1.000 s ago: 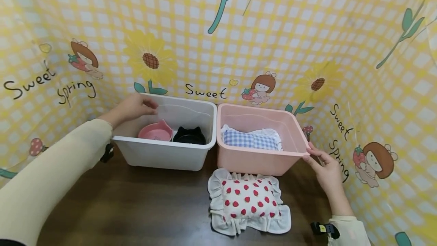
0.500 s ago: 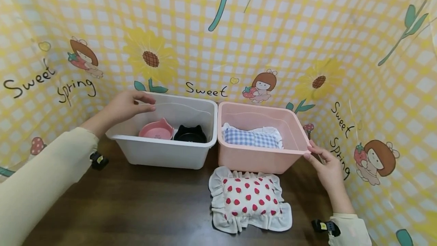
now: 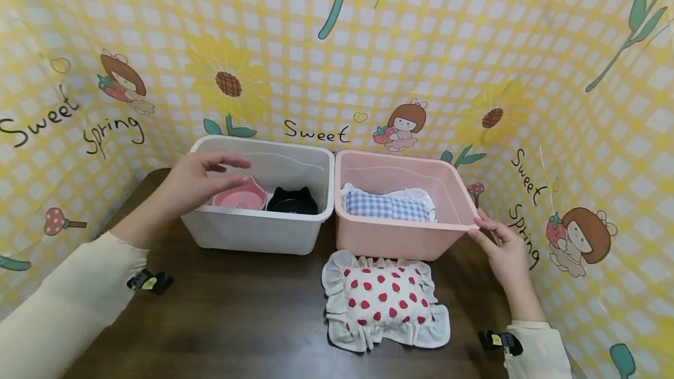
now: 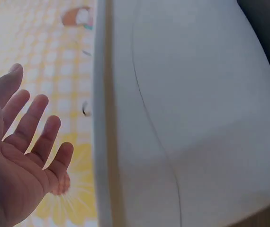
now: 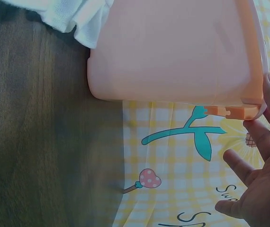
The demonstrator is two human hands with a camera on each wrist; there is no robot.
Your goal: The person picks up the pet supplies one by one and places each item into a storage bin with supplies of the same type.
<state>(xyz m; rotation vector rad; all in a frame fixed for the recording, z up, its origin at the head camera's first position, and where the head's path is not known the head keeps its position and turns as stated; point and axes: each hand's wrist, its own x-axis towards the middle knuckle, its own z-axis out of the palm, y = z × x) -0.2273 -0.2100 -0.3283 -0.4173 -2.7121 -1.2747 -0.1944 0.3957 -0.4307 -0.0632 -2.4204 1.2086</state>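
Observation:
A white plastic bin (image 3: 258, 233) stands beside a pink plastic bin (image 3: 397, 238). My left hand (image 3: 195, 180) hovers over the white bin's left end, fingers extended and holding nothing; the left wrist view shows its fingers spread, apart from the wall. Inside that bin sit a pink cat-shaped bowl (image 3: 234, 197), partly behind the thumb, and a black bowl with cat ears (image 3: 292, 199). My right hand (image 3: 508, 256) pinches the pink bin's front right rim corner between thumb and index finger. A blue-checked pillow (image 3: 389, 206) with white frills lies in the pink bin.
In front of the pink bin, a frilled pillow with red strawberries (image 3: 387, 300) lies on the dark wooden table (image 3: 237, 309). Yellow checked cloth (image 3: 305, 63) rises behind the bins and along both sides.
My left hand has pulled back from the white bin's left edge and come nearer and lower, its fingers straightening. The right hand keeps its hold on the pink bin's corner.

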